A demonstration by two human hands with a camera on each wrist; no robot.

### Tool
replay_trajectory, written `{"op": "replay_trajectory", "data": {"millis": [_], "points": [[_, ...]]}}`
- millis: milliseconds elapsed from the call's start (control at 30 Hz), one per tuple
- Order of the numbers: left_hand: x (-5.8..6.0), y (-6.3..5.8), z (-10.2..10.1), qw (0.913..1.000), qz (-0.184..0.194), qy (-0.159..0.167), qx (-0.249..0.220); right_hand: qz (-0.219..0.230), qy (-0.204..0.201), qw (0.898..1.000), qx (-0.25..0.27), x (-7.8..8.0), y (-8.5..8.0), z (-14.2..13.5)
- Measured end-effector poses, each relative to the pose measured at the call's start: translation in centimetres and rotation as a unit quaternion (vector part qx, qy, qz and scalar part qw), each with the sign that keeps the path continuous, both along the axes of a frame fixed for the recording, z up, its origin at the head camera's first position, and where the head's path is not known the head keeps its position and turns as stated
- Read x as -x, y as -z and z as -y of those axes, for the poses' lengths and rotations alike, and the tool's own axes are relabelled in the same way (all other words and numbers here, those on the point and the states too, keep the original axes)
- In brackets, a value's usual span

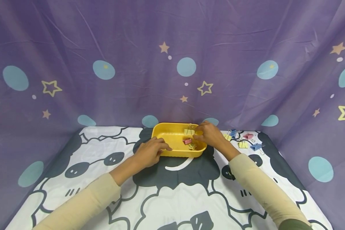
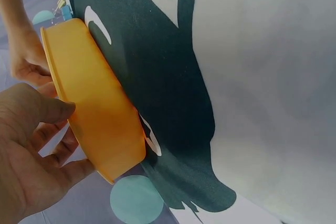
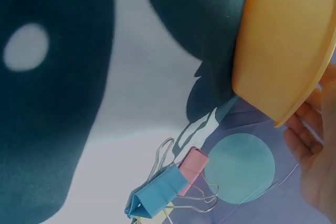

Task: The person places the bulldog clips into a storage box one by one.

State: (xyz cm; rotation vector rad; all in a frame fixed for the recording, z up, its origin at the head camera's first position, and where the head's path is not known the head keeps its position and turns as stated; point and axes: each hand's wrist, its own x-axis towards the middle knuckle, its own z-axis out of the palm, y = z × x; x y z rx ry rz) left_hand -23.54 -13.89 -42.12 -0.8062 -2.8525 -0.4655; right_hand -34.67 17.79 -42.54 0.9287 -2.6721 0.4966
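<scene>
A yellow plastic tray [image 1: 172, 154] stands on the sheep-print cloth near the purple curtain. My left hand [image 1: 150, 151] is at its front left corner. In the left wrist view, that hand holds the rim, its thumb at the outer wall and the other fingers beyond the edge. My right hand [image 1: 208, 134] reaches over the right end, fingertips inside, beside a yellow binder clip [image 1: 189, 131]. Whether it pinches this clip is hard to see. A red binder clip [image 1: 187, 141] and another yellowish binder clip [image 1: 192, 146] lie at the tray's right side.
Several loose binder clips lie on the cloth right of the tray, among them a blue clip [image 1: 256, 147], a yellow clip [image 1: 242, 144] and a pink clip [image 1: 248, 136]. The purple curtain [image 1: 132, 95] hangs close behind the tray. My right forearm passes near the loose clips.
</scene>
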Motion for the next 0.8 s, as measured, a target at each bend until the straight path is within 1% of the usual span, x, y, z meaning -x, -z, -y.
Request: {"op": "replay_trajectory", "data": {"millis": [167,333,567,800], "points": [[-0.04,-0.02,-0.01,1.0000,-0.004,0.002,-0.001,0.017,0.019,1.000,-0.009,-0.13,-0.15,0.09],[-0.11,-0.13,0.05,1.0000,-0.004,0.003,0.000,0.028,0.030,0.999,-0.006,-0.41,-0.28,0.05],[-0.11,-0.03,0.13,1.0000,-0.007,0.005,-0.004,0.019,0.022,1.000,0.003,-0.55,-0.34,-0.26],[-0.07,0.06,0.06,0.9999,-0.010,0.008,-0.005,0.013,0.026,1.000,-0.001,-0.87,-0.47,-0.44]]}}
